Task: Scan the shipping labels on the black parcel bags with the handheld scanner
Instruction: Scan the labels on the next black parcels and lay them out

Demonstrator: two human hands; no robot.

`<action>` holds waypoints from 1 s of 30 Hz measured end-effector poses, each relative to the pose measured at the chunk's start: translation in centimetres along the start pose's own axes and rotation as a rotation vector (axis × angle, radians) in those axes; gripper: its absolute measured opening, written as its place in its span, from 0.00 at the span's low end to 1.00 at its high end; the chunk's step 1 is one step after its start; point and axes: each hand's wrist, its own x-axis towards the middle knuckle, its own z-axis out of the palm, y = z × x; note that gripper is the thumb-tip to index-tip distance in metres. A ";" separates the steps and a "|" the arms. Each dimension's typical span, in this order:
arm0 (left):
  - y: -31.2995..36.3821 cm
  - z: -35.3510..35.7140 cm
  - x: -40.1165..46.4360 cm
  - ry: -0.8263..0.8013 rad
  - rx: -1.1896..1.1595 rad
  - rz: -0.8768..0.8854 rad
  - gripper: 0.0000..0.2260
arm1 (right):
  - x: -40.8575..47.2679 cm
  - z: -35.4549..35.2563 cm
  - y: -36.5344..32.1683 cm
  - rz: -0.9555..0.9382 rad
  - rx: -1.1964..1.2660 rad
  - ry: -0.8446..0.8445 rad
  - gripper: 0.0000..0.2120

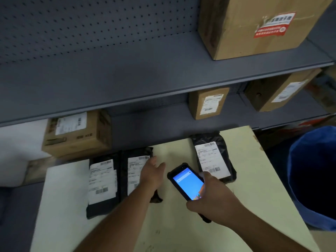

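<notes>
- Scanner [189, 183] first: we see it gripped in the right hand [214, 199], fingers wrapped around its lower body, thumb along its right edge, its blue screen lit and facing up at us.
- The scanner is held above the pale table [254, 179], in the gap between the middle parcel bag [135, 171] and the right parcel bag [213, 159].
- The left hand [151, 172] lies flat on the middle parcel bag with fingers loose and spread, grasping nothing; it covers the right side of that bag's white label [135, 167].
- The left parcel bag [102, 184] lies just beside the middle one, their long edges touching or nearly so; its label [102, 178] faces up with a barcode near the bottom.
- The right parcel bag sits apart from the other two, near the table's far edge, its label [211, 160] up and its near corner partly hidden behind the right hand.
- Behind the table we see grey shelving [127, 88] with cardboard boxes: one [76, 133] at the left on the lower level, a small one [208, 103] in the middle, and a large one [254, 24] on the upper shelf.
- A blue bin [312, 177] stands to the right of the table.
</notes>
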 end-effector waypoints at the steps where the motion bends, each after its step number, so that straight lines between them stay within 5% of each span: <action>1: -0.6 -0.9 -0.1 0.025 0.014 0.019 0.24 | 0.0 0.6 -0.5 -0.011 0.001 -0.008 0.22; 10: -5.2 -6.3 -0.5 0.325 0.271 -0.117 0.29 | 0.1 4.2 -3.3 -0.085 -0.086 -0.041 0.31; 23: -4.8 -5.5 0.7 0.286 0.449 -0.243 0.39 | 0.7 4.9 -3.2 -0.052 -0.069 -0.059 0.36; 30: -4.4 -4.4 2.4 0.273 0.326 -0.311 0.46 | 1.2 4.2 -2.3 -0.030 -0.046 -0.041 0.36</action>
